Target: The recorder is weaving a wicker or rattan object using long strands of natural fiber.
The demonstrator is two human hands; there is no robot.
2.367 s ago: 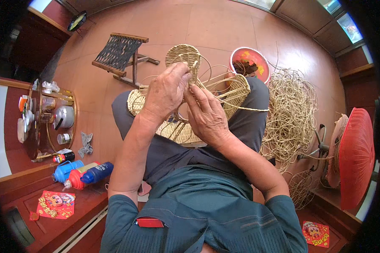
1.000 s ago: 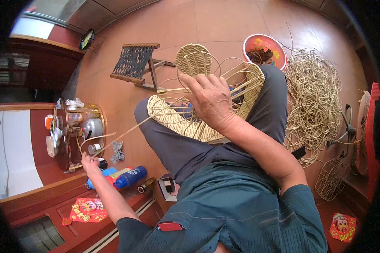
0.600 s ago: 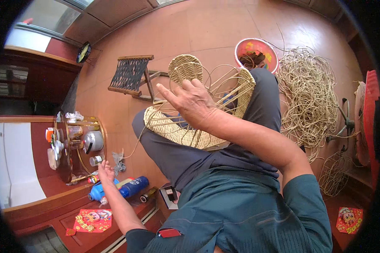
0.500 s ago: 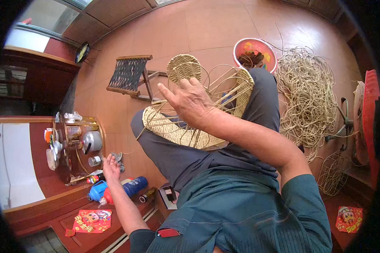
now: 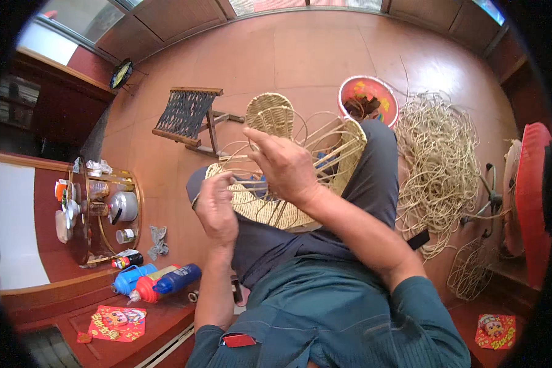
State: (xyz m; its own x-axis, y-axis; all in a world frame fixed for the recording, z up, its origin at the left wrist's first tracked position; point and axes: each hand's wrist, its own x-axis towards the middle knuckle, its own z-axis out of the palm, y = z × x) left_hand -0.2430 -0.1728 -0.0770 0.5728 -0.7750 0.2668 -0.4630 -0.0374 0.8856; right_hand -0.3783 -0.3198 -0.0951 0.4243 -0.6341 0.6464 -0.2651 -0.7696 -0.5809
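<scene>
A curved piece of pale woven rope work [image 5: 270, 208] lies across my lap, with loose strands arching over its open middle. My right hand [image 5: 286, 168] hovers above it, fingers stretched toward the upper left and thumb apart; no strand can be made out in it. At the left end of the weave is my left hand [image 5: 216, 208], its fingers curled in; whatever they pinch is too small to make out. Beyond the hands stands a rounded woven panel [image 5: 270, 115], joined to the work by thin bent strands.
A folding stool [image 5: 187, 115] with a dark webbed seat stands ahead left. On the right are a red basin [image 5: 386, 92] and a large tangle of cord [image 5: 438, 165]. Several flasks, including a dark blue one [image 5: 178, 279], lie at left near a small shelf rack [image 5: 138, 214].
My left hand has come from the left side onto the left end of the weave. My right hand has shifted slightly down and right. The view has tilted up a little.
</scene>
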